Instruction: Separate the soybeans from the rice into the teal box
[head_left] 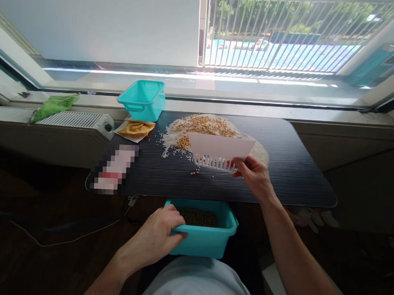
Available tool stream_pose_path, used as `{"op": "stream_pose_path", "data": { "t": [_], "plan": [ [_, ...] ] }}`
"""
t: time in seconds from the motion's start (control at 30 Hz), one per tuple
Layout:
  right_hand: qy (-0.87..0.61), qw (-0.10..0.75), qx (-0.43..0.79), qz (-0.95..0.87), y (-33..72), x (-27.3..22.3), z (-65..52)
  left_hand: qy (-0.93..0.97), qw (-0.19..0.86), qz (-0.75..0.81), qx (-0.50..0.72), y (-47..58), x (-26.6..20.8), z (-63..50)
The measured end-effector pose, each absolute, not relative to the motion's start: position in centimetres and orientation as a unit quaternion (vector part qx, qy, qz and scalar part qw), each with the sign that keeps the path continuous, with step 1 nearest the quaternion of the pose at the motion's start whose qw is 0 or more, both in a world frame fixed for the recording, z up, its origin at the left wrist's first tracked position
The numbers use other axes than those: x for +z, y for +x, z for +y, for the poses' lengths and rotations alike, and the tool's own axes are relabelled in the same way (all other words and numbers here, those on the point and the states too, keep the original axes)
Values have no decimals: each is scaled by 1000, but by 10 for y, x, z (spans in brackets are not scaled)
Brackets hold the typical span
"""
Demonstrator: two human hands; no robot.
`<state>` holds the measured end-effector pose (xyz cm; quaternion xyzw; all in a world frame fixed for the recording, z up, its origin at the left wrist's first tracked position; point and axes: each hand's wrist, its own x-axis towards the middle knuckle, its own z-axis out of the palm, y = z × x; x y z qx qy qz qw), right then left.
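Note:
My right hand (pixel 253 174) grips the edge of a white slotted scoop (pixel 219 146), like a litter scoop, held over the dark table. Behind the scoop lies a pile of white rice (pixel 171 142) mixed with tan dried beans (pixel 203 124); a few loose beans (pixel 194 172) rest nearer the front edge. Below that edge, at my lap, my left hand (pixel 165 228) is closed on the left rim of a turquoise bin (pixel 201 245). Dark small grains or beans (pixel 197 217) cover the bin's bottom.
A second turquoise bin (pixel 143 99) stands at the table's back left, beside orange-yellow food slices on white paper (pixel 135 129). A blurred-out flat item (pixel 116 170) lies front left. On the radiator (pixel 77 118) rests a green cloth (pixel 57 106). A white cable (pixel 82 241) crosses the floor.

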<state>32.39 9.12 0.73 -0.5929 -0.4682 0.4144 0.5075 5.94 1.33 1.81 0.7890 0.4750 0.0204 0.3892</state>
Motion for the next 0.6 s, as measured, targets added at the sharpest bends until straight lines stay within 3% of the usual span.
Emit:
{"op": "stream_pose_path", "data": {
  "t": [0.27,0.6],
  "plan": [
    [-576,503,465,-447,320,-12,85,781,399,479,35,56,19,11],
    [-539,430,543,-479,326,-6,62,760,411,500,46,42,23,6]
  ]
}}
